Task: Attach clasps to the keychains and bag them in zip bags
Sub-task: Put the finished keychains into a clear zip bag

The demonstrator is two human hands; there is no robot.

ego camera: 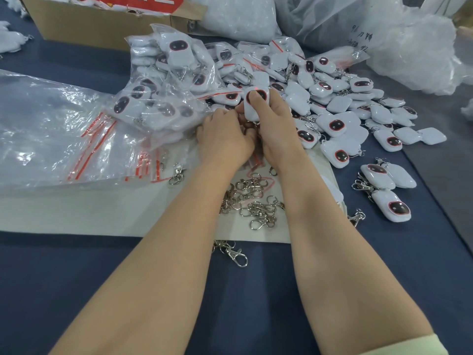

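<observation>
Beside the loose pile (332,98), clear zip bags (153,98) hold white keychains (179,51).

A cardboard box (97,29) and bulky plastic sacks (320,19) sit on the blue table (76,290).

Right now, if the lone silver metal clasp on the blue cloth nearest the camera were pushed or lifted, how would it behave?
The silver metal clasp probably dangles at its joint when lifted, since ring and hook are linked pieces. Lying flat on the dark blue cloth, it would likely drag or snag rather than roll. Small and thin, it looks light.
</observation>
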